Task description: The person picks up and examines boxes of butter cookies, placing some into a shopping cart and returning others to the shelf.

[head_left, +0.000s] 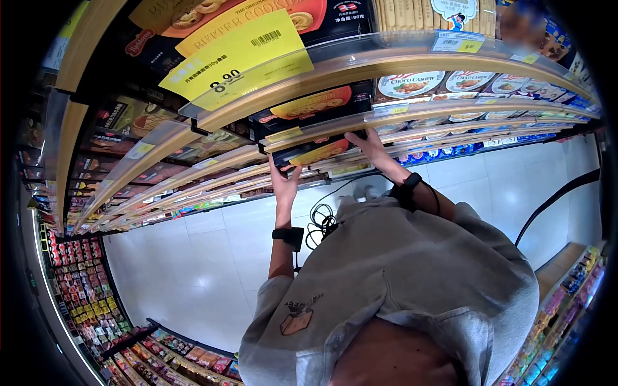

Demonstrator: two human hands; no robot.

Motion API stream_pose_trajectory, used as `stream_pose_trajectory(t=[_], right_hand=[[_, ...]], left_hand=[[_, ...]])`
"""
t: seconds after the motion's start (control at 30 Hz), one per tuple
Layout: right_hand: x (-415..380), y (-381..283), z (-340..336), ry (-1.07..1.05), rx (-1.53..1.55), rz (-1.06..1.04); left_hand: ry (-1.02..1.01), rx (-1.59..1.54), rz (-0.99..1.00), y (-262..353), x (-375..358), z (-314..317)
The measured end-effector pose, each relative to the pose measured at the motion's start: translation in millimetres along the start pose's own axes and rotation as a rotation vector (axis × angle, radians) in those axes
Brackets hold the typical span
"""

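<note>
Across the lower right of the frame, nearest the camera, a grey hoodie (pixel 425 270) covers the person's chest. Along the top, also close, a wooden-edged shelf (pixel 360 71) with a clear plastic front holds a black and orange carton (pixel 206 32) marked "Butter Cookies", partly covered by a yellow price card (pixel 238 67) reading 8.90. To its right, a pack shows pale stick biscuits (pixel 399 19).

One tier down, another butter cookie box (pixel 309 105) sits beside boxes labelled "Choco Cashew" (pixel 412 85). Lower again, at the centre, a dark cookie box (pixel 322 153) with a yellow-orange front lies below a shelf edge. The left hand (pixel 284 184) and right hand (pixel 378 154) grip it at its two ends, thumbs toward the front; the other fingers are partly hidden. Its contents cannot be seen, nor whether it rests on a shelf.

Beyond, a black cable (pixel 318 225) lies coiled over the pale tiled floor (pixel 193 264). Farthest, at lower left, racks (pixel 84 283) hold rows of small colourful packets.
</note>
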State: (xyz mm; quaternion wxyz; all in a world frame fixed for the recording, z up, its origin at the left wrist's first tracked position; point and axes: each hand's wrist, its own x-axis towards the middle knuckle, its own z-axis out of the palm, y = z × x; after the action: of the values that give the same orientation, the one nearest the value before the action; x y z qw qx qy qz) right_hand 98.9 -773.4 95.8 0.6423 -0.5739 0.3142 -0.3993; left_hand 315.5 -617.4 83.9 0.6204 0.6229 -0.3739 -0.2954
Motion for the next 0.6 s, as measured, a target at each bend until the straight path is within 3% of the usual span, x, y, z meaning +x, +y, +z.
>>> stream_pose_trajectory(t=[0.07, 0.13, 0.27, 0.5, 0.53, 0.6], right_hand=[[0.2, -0.3, -3.6, -0.042, 0.005, -0.036], [5.2, 2.2, -11.4, -0.222, -0.217, 0.068], [13.5, 20.4, -15.8, -0.145, -0.422, -0.023], [15.0, 11.3, -4.0, 0.045, -0.364, 0.069], [17.1, 13.5, -4.6, 0.049, -0.388, -0.019], [17.8, 19.1, -5.0, 0.051, -0.408, -0.105]], left_hand=[[0.061, 0.129, 0.034, -3.1, 5.0, 0.4], [0.117, 0.206, 0.031, -1.4, 11.4, 3.4], [0.180, 0.169, 0.051, -4.6, 22.3, 12.2], [0.290, 0.227, 0.103, -3.7, 27.3, 21.9], [0.298, 0.223, 0.158, -6.6, 29.5, 22.1], [0.296, 0.110, 0.079, -9.3, 31.0, 21.3]])
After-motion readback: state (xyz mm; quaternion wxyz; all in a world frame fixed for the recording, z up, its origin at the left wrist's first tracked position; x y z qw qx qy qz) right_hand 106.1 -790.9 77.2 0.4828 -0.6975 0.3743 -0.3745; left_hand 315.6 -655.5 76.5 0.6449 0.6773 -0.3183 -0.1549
